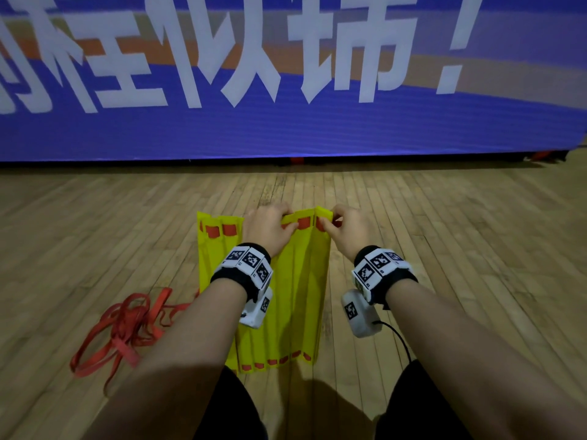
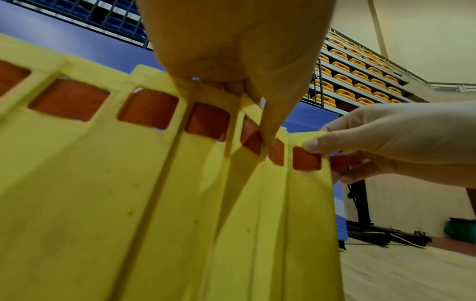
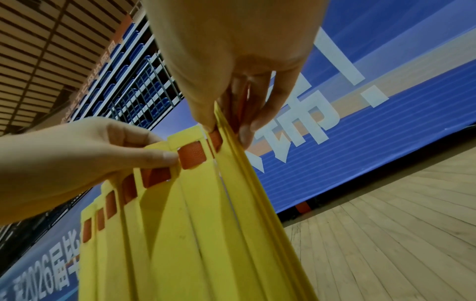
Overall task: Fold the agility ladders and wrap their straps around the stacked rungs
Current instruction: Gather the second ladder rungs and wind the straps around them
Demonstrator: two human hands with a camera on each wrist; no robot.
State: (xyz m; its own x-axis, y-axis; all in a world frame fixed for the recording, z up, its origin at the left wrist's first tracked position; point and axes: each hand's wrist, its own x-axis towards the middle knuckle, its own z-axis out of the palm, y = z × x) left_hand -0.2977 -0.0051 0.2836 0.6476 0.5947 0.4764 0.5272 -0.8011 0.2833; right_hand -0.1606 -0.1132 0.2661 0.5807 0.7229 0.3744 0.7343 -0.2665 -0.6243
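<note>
My left hand (image 1: 266, 224) pinches the far end of the yellow rungs (image 1: 295, 300). My right hand (image 1: 343, 228) pinches the rightmost rungs, gathered together. Loose red strap (image 1: 127, 325) lies on the floor (image 1: 444, 249).

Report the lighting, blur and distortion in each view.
Head view: dim, floor planks fan outward, banner edge bows, a shadow lies near the knees. Left wrist view: soft and hazy; rungs blurred, right hand washed pale. Right wrist view: palm in shadow overhead, left hand brighter, horizon steeply tilted.

Both hands, left hand (image 1: 268, 226) and right hand (image 1: 344, 228), apparently pinch yellow rungs (image 1: 295, 296).
</note>
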